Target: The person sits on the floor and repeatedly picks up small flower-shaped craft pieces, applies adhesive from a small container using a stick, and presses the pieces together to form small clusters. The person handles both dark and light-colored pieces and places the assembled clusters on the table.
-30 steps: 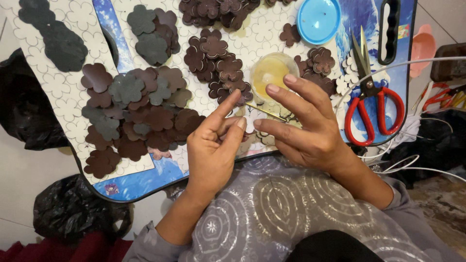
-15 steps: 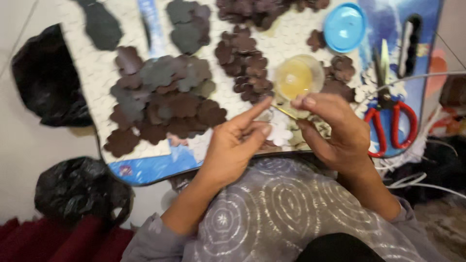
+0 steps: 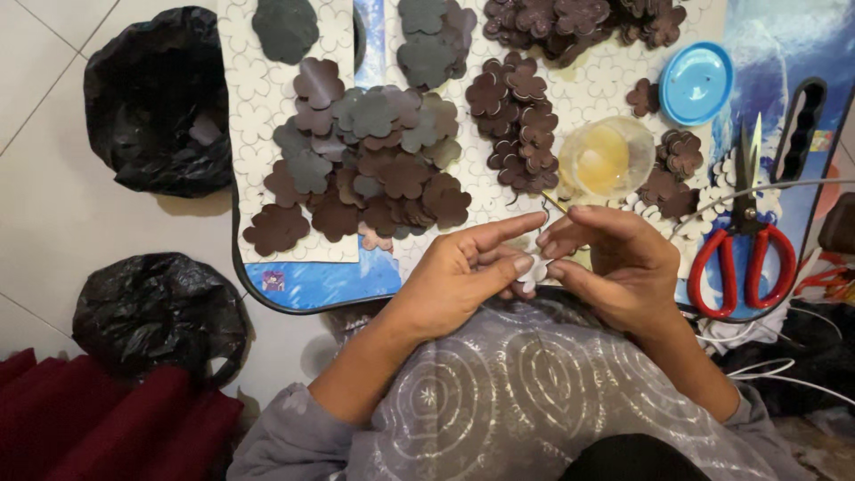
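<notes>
Both hands had drifted a bit right and down since the earlier shots, with the left forefinger stretched out further than before. Between them sat a small white flower cutout [image 3: 535,270], pinched at the near edge of the desk [image 3: 307,287], just above the person's lap. Left hand [image 3: 463,276] had its thumb and middle fingers narrowed onto the cutout from the left, forefinger pointing off toward the right hand. Right hand [image 3: 619,263] curled over it from the other side, thumb and fingertips closed on the same piece, so both were holding it together. Just beyond the right hand was a clear round tub of yellowish glue [image 3: 606,158], and its blue lid [image 3: 696,82] lay farther back. Red-handled scissors [image 3: 744,240] rested to the right, blades pointing away. Spread over the white punched sheet [image 3: 240,134] were heaps of brown flower cutouts [image 3: 383,178] mixed with some dark grey ones. Two black plastic bags [image 3: 156,98] sat on the tiled floor off to the left, well apart from the hands.
</notes>
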The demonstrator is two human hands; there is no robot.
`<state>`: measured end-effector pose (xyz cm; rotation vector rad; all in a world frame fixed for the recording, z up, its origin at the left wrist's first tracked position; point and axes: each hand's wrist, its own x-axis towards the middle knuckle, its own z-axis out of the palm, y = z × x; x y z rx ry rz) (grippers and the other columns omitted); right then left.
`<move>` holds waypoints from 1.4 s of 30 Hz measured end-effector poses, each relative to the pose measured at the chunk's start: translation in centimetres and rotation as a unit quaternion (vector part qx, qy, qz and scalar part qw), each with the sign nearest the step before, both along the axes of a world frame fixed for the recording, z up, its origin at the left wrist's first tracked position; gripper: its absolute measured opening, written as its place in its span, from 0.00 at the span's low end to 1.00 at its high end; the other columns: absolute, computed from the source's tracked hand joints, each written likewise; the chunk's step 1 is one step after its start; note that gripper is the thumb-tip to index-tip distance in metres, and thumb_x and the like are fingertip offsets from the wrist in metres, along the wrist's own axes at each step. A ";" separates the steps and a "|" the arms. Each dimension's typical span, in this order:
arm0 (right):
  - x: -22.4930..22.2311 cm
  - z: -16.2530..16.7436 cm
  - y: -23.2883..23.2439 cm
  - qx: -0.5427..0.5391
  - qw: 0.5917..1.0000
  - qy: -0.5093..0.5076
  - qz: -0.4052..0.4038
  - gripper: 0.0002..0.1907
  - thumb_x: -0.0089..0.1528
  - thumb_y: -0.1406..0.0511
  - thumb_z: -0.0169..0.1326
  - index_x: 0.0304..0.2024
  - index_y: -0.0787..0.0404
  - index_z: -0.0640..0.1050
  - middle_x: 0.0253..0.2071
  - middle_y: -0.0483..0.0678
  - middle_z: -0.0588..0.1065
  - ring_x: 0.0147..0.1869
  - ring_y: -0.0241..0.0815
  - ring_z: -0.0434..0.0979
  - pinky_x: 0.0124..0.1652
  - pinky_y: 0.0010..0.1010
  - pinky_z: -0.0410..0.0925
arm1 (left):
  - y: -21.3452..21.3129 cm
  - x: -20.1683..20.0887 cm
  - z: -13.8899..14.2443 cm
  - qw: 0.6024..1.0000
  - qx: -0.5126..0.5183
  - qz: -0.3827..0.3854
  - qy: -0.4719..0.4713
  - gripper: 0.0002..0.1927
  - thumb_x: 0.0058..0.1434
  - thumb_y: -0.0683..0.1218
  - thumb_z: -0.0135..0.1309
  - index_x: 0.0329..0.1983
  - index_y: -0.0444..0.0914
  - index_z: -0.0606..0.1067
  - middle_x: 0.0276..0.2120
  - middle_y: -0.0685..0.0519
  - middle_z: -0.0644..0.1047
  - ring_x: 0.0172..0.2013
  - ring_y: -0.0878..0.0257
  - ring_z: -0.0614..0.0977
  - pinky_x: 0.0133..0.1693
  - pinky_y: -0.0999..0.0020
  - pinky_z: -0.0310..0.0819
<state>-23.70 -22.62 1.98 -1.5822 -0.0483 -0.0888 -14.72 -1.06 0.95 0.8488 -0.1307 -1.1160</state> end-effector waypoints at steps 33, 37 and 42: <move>-0.1 5.0 0.2 0.031 0.971 0.170 -0.163 0.30 0.61 0.77 0.61 0.66 0.67 0.70 0.38 0.46 0.77 0.41 0.30 0.75 0.43 0.20 0.68 | -1.4 -1.1 1.0 0.994 0.014 0.093 0.050 0.24 0.76 0.47 0.44 0.71 0.32 0.67 0.50 0.51 0.79 0.51 0.65 0.81 0.55 0.64 0.80; -0.4 4.9 -0.4 0.035 0.968 0.182 -0.168 0.30 0.62 0.76 0.60 0.67 0.67 0.70 0.37 0.45 0.77 0.40 0.29 0.74 0.42 0.19 0.66 | -2.0 -1.5 0.6 0.994 -0.020 0.061 0.090 0.29 0.79 0.54 0.37 0.77 0.33 0.63 0.48 0.48 0.78 0.51 0.61 0.82 0.59 0.60 0.78; -0.5 4.2 -1.0 0.056 0.969 0.194 -0.139 0.32 0.61 0.76 0.59 0.68 0.67 0.69 0.36 0.45 0.77 0.39 0.29 0.75 0.41 0.19 0.67 | -2.8 -1.7 0.2 0.995 0.006 0.044 0.087 0.31 0.77 0.55 0.36 0.75 0.32 0.61 0.54 0.46 0.78 0.52 0.60 0.82 0.58 0.60 0.77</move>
